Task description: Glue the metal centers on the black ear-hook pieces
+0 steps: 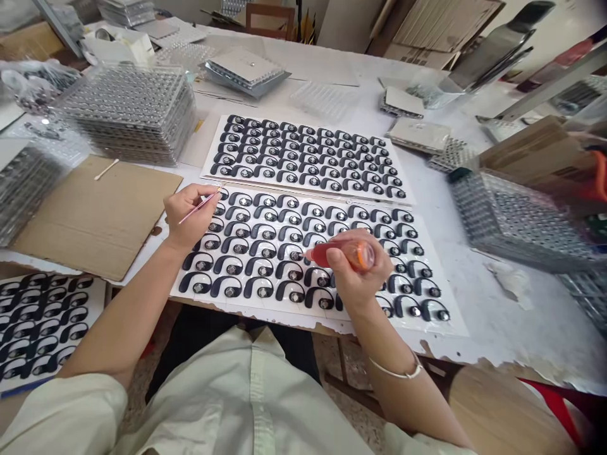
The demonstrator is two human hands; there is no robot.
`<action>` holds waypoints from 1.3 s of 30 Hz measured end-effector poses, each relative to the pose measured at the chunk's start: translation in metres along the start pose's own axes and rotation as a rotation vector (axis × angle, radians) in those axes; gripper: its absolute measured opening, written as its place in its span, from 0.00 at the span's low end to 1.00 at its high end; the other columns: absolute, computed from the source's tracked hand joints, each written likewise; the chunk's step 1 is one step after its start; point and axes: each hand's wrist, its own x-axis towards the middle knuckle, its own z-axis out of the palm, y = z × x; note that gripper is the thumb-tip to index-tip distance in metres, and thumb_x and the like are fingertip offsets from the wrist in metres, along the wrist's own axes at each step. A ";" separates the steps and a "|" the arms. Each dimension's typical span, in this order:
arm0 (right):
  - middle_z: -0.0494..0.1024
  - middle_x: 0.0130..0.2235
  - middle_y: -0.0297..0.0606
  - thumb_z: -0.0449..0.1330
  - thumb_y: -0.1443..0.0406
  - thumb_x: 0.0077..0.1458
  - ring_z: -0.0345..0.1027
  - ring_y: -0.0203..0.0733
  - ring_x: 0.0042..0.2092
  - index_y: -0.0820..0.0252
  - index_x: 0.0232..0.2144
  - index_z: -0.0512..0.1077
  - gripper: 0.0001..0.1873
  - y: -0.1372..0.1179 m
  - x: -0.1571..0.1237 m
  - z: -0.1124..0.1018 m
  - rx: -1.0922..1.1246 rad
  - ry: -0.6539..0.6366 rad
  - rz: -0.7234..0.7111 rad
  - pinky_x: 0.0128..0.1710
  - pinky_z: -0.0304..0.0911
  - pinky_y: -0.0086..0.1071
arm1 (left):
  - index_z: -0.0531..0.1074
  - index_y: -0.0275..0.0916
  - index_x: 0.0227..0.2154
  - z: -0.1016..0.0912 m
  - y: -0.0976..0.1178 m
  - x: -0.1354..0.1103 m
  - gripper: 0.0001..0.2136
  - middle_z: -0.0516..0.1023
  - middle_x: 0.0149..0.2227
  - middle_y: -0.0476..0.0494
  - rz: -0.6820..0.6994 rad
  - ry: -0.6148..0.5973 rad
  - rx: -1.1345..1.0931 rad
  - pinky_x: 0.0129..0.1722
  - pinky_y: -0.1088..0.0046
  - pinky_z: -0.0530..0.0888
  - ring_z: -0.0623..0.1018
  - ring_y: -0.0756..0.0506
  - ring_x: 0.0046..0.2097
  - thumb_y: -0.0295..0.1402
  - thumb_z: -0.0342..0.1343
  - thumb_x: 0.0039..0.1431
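Observation:
My right hand is closed round a small orange-red squeeze bottle, its nozzle pointing left at a black ear-hook earpiece in the near white tray. My left hand pinches a thin pink stick, its tip over the tray's upper left corner. The near tray holds several rows of black ear-hook pieces with shiny round centres. A second white tray of the same pieces lies just beyond it.
A cardboard sheet lies to the left with a cotton swab on it. Stacks of clear blister trays stand at the far left and right. Another filled tray sits at the lower left. The table's chipped front edge is close.

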 end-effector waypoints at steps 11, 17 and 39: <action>0.74 0.27 0.32 0.65 0.66 0.49 0.67 0.36 0.27 0.57 0.30 0.70 0.06 -0.003 0.001 0.006 -0.011 -0.062 -0.014 0.26 0.65 0.34 | 0.79 0.39 0.32 -0.002 0.005 0.002 0.06 0.82 0.31 0.46 0.009 0.016 0.011 0.33 0.75 0.76 0.78 0.48 0.29 0.31 0.64 0.49; 0.74 0.27 0.32 0.65 0.66 0.49 0.67 0.36 0.27 0.57 0.29 0.70 0.06 -0.004 0.002 0.007 -0.029 -0.070 -0.012 0.26 0.65 0.34 | 0.79 0.38 0.32 -0.001 0.006 0.002 0.06 0.81 0.32 0.45 -0.018 0.011 0.030 0.33 0.75 0.75 0.78 0.49 0.30 0.33 0.63 0.50; 0.73 0.26 0.31 0.65 0.66 0.50 0.67 0.36 0.27 0.57 0.29 0.69 0.06 -0.004 0.002 0.009 -0.026 -0.048 -0.027 0.26 0.64 0.34 | 0.79 0.39 0.31 -0.002 0.007 0.002 0.05 0.80 0.29 0.47 -0.008 0.019 0.049 0.30 0.76 0.74 0.76 0.50 0.28 0.32 0.63 0.49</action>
